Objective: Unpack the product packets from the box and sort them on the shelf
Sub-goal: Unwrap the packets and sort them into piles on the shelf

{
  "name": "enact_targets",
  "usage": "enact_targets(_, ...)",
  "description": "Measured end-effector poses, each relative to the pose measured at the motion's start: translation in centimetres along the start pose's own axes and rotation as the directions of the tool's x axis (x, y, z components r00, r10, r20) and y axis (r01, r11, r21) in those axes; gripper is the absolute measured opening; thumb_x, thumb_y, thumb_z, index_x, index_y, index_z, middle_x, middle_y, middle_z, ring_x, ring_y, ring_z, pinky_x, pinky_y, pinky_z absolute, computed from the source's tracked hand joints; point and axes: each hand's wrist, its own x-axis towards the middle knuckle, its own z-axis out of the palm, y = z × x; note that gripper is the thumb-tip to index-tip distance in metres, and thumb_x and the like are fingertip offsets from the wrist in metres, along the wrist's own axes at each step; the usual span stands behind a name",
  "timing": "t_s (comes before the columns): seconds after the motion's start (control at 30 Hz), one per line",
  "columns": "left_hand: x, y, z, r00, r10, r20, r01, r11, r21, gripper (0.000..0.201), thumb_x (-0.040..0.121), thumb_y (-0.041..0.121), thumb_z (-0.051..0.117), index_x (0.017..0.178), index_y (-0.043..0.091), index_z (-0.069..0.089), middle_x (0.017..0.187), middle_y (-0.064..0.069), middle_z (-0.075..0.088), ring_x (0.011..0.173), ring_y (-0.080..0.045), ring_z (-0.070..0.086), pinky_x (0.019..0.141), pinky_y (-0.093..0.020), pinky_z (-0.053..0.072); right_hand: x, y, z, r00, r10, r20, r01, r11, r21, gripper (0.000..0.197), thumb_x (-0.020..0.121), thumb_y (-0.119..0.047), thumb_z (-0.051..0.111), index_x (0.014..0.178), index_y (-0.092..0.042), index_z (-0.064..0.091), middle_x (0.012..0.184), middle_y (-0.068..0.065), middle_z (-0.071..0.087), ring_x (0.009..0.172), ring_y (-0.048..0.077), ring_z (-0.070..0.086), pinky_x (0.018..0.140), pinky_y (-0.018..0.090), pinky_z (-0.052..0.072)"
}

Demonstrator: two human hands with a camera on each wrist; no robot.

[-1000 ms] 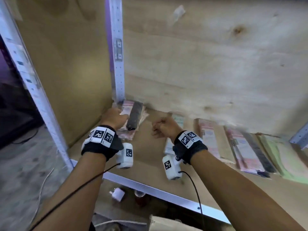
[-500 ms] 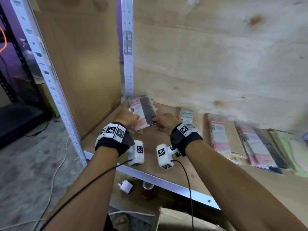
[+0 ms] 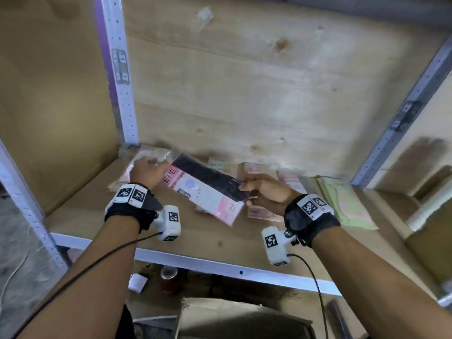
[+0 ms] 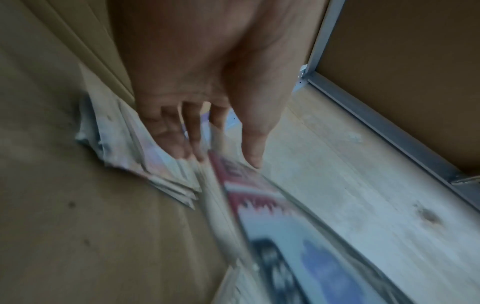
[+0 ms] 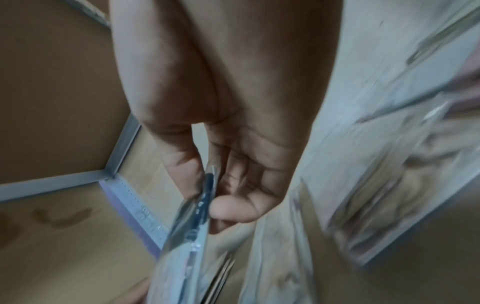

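At the bottom edge of the head view, the open brown cardboard box (image 3: 234,314) stands below the shelf, its contents in shadow. Above it runs the pale metal front rail (image 3: 220,265) of the plywood shelf board (image 3: 208,236). Over the board, both hands hold one flat clear-plastic packet with a pink-and-white card and a black insert (image 3: 208,187), raised clear of the shelf and tilted, its "ENE" end toward the left. The left hand (image 3: 148,171) — fingers only loosely bent in the left wrist view — meets the packet's upper left end; whether it grips or merely touches, blur prevents telling. The right hand (image 3: 264,194) pinches the packet's lower right edge between thumb and curled fingers (image 5: 233,209), as the right wrist view shows edge-on. Under the left hand, a stack of similar pink packets (image 4: 155,174) lies in the shelf's back left corner by the perforated white upright post (image 3: 119,77). Farther right along the back — a row of other flat packets: a green-lettered one (image 3: 216,165), pink ones (image 3: 291,179), and a pale green packet (image 3: 347,204) nearest the right post. Behind all stands the plywood back panel (image 3: 244,94).
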Motion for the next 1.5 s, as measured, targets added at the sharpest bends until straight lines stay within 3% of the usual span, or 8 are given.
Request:
enact_targets(0.2,-1.4,1.8,3.8,0.963,0.196,0.185,-0.201,0.980,0.005,0.013,0.089,0.024,0.070,0.094,0.013,0.076,0.089,-0.010,0.076,0.085,-0.030,0.073,0.083,-0.044,0.058,-3.8,1.0,-5.3,0.999,0.038,-0.023,-0.039,0.997,-0.061,0.024,0.094,0.005,0.049,0.094,-0.008,0.069,0.088,0.015,0.066,0.067,0.018,0.061,0.047,0.022,0.048)
enact_targets(0.37,-3.7,3.5,6.2,0.921,0.355,0.163,-0.366,0.929,0.045,0.044,0.097,0.040,0.059,0.074,0.003,0.065,0.067,-0.009,0.068,0.061,-0.021,0.059,0.059,-0.028,0.040,-5.1,2.1,-7.9,0.998,0.042,0.038,-0.035,0.983,-0.179,0.007,0.090,-0.017,0.071,0.095,-0.014,0.073,0.083,0.006,0.067,0.067,0.016,0.059,0.051,0.024,0.047)
enact_targets(0.53,-4.6,3.2,7.3,0.915,0.355,0.189,-0.370,0.928,0.048,0.058,0.099,0.050,0.050,0.053,0.015,0.044,0.045,0.006,0.048,0.046,-0.012,0.045,0.053,-0.026,0.033,-5.5,1.7,-9.5,0.999,0.052,0.001,-0.049,0.963,-0.266,0.028,0.076,-0.030,0.080,0.101,-0.021,0.071,0.094,0.009,0.066,0.077,0.025,0.053,0.055,0.028,0.045)
enact_targets(0.67,-4.4,3.1,7.5,0.919,0.301,0.254,-0.308,0.951,-0.014,0.055,0.098,0.057,0.047,0.062,0.015,0.051,0.055,-0.005,0.055,0.048,-0.015,0.051,0.053,-0.026,0.037,-5.7,1.5,-10.1,1.000,0.024,0.014,-0.018,0.951,-0.308,0.020,0.087,-0.022,0.073,0.106,-0.022,0.068,0.077,-0.007,0.069,0.065,0.013,0.057,0.057,0.028,0.048)
enact_targets(0.87,-4.8,4.0,7.6,0.944,0.144,0.296,-0.032,0.935,-0.353,0.046,0.099,0.048,0.052,0.091,0.004,0.061,0.077,-0.012,0.064,0.063,-0.020,0.068,0.056,-0.024,0.048,-5.1,1.7,-8.9,1.000,0.027,-0.012,-0.029,0.955,-0.294,0.026,0.094,-0.016,0.064,0.116,-0.004,0.061,0.094,0.015,0.066,0.078,0.032,0.045,0.059,0.035,0.038)
enact_targets(1.17,-4.5,2.9,6.2,0.911,0.147,0.385,-0.019,0.948,-0.317,0.063,0.098,0.054,0.049,0.115,-0.003,0.067,0.105,-0.016,0.076,0.096,-0.028,0.074,0.098,-0.048,0.052,-3.8,1.7,-8.3,1.000,-0.006,0.023,0.012,0.964,-0.265,0.014,0.095,-0.009,0.062,0.109,-0.009,0.062,0.071,-0.002,0.063,0.050,0.011,0.053,0.041,0.021,0.045)
enact_targets(1.37,-4.9,2.8,5.5,0.904,0.090,0.418,0.112,0.893,-0.436,0.033,0.095,0.051,0.057,0.101,0.023,0.074,0.080,0.002,0.077,0.070,-0.015,0.070,0.065,-0.030,0.051,-2.9,1.7,-7.8,1.000,-0.004,0.000,0.004,0.959,-0.282,0.017,0.095,-0.012,0.064,0.111,-0.014,0.063,0.068,-0.011,0.063,0.057,0.004,0.055,0.051,0.020,0.046)
enact_targets(1.5,-5.3,3.2,5.1,0.855,0.104,0.508,0.194,0.844,-0.500,0.043,0.096,0.050,0.056,0.062,0.026,0.067,0.052,0.004,0.058,0.040,-0.010,0.055,0.041,-0.018,0.045,-2.6,2.1,-7.2,1.000,-0.024,-0.018,0.019,0.969,-0.247,0.018,0.096,-0.011,0.062,0.113,-0.012,0.061,0.075,-0.011,0.066,0.064,0.006,0.055,0.058,0.022,0.043)
